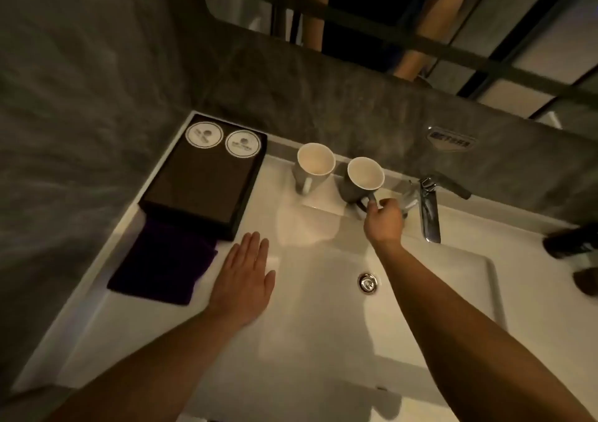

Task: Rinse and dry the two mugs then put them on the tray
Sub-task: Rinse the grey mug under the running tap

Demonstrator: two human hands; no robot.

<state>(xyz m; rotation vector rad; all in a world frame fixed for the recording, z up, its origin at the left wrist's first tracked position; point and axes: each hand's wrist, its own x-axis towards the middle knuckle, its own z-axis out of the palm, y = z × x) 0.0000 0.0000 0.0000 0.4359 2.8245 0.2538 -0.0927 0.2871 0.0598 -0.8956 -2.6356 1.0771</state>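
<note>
The dark rectangular tray (197,188) lies at the back left corner of the white counter (97,324), against the grey wall, and holds only two round white coasters (204,135) side by side at its far end; the rest of its floor shows bare. The white sink (323,308) is set into the counter in front of the person, with a chrome drain (368,282) in its floor and no mug in it; whether the basin is wet cannot be told in the dim light. Both mugs stand upright on the ledge behind the basin, between the tray and the chrome tap (428,208), near each other but not touching. The left mug (314,165) is just beside the tray's right edge, its handle turned toward the person, and no hand touches it. The right mug (364,178) stands nearer the tap. Each is grey outside and pale cream inside, widening toward the rim, and each looks empty. The right hand (385,221) reaches across the basin with its fingers curled round the right mug's handle, gripping it. The left hand (244,279) lies flat, palm down, fingers straight and together, on the basin's left rim, holding nothing. Just to its left a folded dark purple cloth (161,263) lies on the counter, its far edge tucked under the near end of the tray.
</note>
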